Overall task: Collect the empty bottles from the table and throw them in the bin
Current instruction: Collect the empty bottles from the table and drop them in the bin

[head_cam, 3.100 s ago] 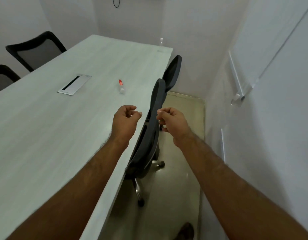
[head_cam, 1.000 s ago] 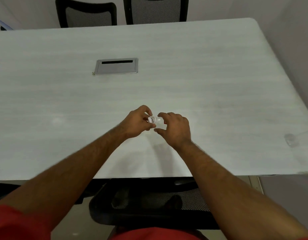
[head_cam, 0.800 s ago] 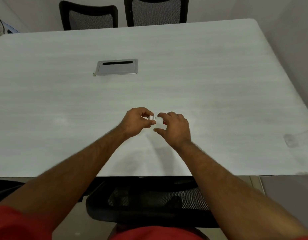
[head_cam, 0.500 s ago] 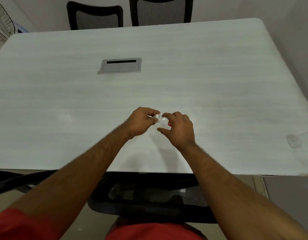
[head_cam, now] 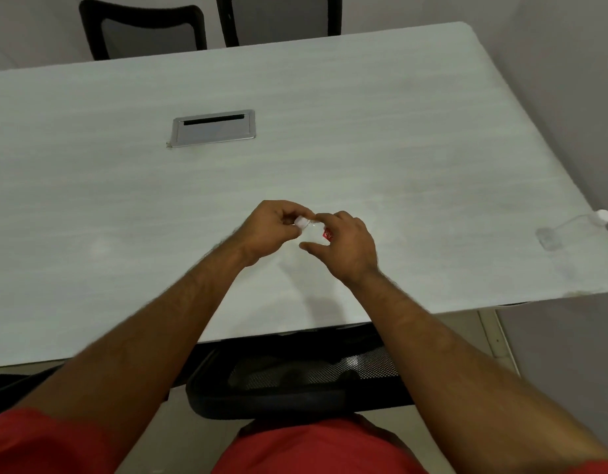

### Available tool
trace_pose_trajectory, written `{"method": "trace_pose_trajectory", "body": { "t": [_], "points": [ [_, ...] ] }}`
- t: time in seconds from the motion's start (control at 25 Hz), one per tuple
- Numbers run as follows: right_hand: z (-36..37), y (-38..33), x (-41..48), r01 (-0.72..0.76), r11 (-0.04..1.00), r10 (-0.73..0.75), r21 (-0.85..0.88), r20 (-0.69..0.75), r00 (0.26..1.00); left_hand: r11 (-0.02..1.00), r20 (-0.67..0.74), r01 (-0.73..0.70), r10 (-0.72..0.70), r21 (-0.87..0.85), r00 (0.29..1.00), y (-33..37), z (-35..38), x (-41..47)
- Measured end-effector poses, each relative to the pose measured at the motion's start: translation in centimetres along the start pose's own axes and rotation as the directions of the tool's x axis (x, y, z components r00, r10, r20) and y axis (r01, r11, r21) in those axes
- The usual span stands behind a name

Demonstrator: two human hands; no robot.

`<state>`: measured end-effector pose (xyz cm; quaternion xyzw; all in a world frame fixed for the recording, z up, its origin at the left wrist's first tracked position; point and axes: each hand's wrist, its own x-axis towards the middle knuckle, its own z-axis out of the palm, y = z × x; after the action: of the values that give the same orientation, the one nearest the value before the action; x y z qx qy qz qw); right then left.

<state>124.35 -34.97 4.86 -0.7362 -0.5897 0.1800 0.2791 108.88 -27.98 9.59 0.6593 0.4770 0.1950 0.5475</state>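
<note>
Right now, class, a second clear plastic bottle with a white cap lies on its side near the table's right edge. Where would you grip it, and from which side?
Grip the clear plastic bottle with the white cap around its middle, coming down from above with the right hand. It lies flat, its cap pointing right, so the rounded sides are exposed. The right hand is nearer, though both hands are busy with another bottle.

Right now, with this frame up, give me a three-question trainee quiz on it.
1. True or false: the left hand pinches the white cap of the small bottle.
2. Where does the other clear bottle lie? A) by the metal cable hatch B) near the table's right edge C) on a chair
3. What colour is the held bottle's label beside the right hand?

Key: 1 true; 2 B; 3 red.
</note>
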Motion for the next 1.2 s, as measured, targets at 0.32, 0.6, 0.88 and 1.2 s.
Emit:
{"method": "trace_pose_trajectory", "body": {
  "t": [0.32,0.6,0.88,1.2],
  "points": [
    [-2.6,0.1,-2.3,-0.150,0.987,0.146,-0.049,-0.087,0.985,0.985,-0.070,-0.077,0.088,0.154,0.994,0.9,3.1,1.0],
    [-10.4,7.0,-4.5,-0.319,0.787,0.355,0.528,0.035,0.934,0.979,0.125,-0.197,0.190,0.054,0.974,6.3,11.0,3.1],
    [-19.3,22.7,-7.9,-0.479,0.441,0.544,0.759,0.199,0.815,0.984,0.343,-0.179,0.172,-0.011,0.923,10.9,29.8,9.1],
    [-25.3,38.9,-8.0,-0.536,0.247,0.815,0.807,0.126,0.565,0.945,0.109,-0.030,-0.006,0.326,0.994,12.3,49.5,16.0]
  ]
}}
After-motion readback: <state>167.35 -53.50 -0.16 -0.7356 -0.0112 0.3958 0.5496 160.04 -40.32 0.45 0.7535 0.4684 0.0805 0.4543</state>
